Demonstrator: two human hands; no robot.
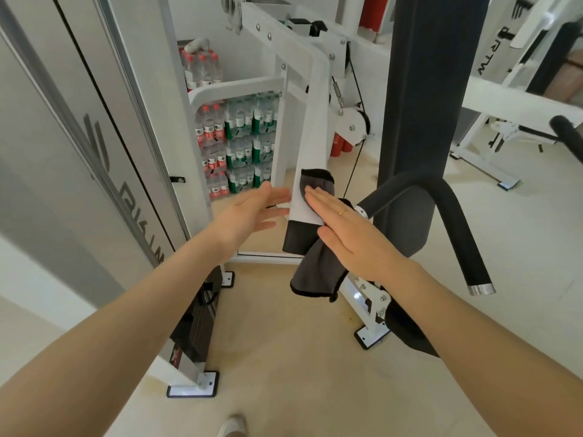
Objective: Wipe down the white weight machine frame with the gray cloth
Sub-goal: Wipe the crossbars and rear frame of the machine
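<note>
In the middle of the gym, a white weight machine frame (312, 127) has a long white arm that slopes down toward the person. The arm ends in a black cap (298, 238).

The right hand (344, 234) lies flat with its fingers straight and close together. It presses the gray cloth (315, 269) against the right side of the white arm, just above the black cap. A gold ring (342, 212) sits on one finger. Part of the cloth is bunched up on the arm above the fingertips. The rest hangs down below the hand, loose, with a dark edge.

The left hand (252, 212) is on the other side of the white arm. Its fingers are straight and spread a little, and it holds nothing. Its fingertips reach the left edge of the arm. I cannot tell if they really touch it.

To the right of the cloth, a bent black padded handle (454, 222) with a silver tip sticks out. A tall dark post (419, 105) stands behind it.

Behind the frame, packs of water bottles (239, 143) are stacked up, some with red caps and some with green labels. On the left, a black weight stack (198, 320) sits low, by a gray panel (63, 137). The floor (299, 373) is pale tan.
</note>
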